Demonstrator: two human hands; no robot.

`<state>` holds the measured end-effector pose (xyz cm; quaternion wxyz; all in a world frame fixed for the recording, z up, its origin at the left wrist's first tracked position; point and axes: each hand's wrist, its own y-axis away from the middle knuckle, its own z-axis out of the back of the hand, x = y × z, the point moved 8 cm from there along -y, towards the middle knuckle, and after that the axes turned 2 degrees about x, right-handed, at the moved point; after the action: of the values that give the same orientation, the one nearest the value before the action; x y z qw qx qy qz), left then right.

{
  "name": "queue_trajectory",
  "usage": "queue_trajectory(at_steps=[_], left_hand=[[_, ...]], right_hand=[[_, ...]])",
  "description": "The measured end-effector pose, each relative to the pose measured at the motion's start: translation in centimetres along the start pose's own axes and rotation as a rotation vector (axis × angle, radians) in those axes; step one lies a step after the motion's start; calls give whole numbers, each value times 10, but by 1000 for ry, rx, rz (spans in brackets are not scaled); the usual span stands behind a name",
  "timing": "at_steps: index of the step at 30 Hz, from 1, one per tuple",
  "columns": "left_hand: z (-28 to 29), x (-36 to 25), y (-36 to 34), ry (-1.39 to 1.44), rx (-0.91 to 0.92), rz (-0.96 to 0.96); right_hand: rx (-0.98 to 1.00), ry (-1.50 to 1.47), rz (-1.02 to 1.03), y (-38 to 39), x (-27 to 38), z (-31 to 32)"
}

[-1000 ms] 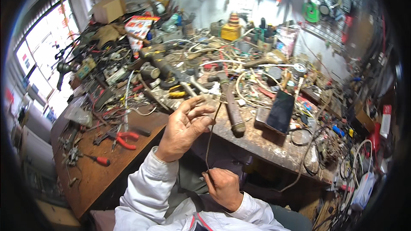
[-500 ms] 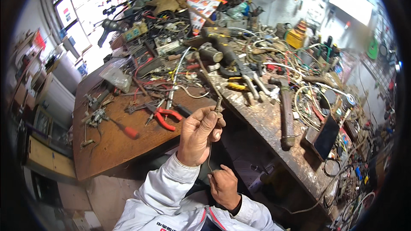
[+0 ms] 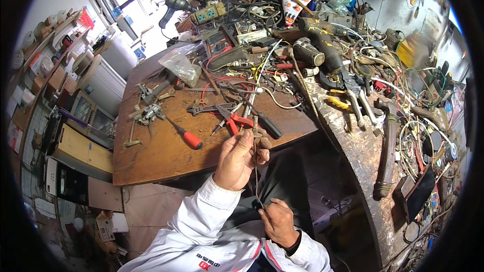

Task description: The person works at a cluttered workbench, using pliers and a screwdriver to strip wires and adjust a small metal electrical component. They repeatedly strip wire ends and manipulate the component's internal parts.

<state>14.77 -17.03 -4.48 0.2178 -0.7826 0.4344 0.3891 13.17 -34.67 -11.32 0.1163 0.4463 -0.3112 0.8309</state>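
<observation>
My left hand [image 3: 234, 161] is raised before the wooden tabletop, its thumb and fingers pinched on a small, dull metal end piece [image 3: 255, 122] that points upward. A thin brown cord [image 3: 257, 184] hangs from it. Lower down, near my lap, my right hand [image 3: 280, 221] is closed around that cord. Just beyond the left hand, red-handled pliers [image 3: 238, 119] lie on the wooden table [image 3: 151, 163]. A red-handled screwdriver [image 3: 190, 137] rests to their left.
The worn workbench [image 3: 348, 143] on the right bears a long brown-handled tool [image 3: 387, 156], a dark phone-like slab [image 3: 421, 194] and tangled wires. A plastic bag [image 3: 184, 69], a small metal assembly [image 3: 150, 112] and piled cables cover the table's far part.
The view has turned left, so table and bench sit farther right in the picture. Both hands keep their hold on the end piece and cord, with little change between them.
</observation>
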Motion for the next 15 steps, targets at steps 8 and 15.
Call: queue_trajectory(at_steps=[8, 15], left_hand=[[13, -1, -1, 60, -32, 7], [13, -1, -1, 46, -58, 22]], right_hand=[[59, -106, 38, -6, 3, 1], [108, -209, 44, -7, 0, 2]])
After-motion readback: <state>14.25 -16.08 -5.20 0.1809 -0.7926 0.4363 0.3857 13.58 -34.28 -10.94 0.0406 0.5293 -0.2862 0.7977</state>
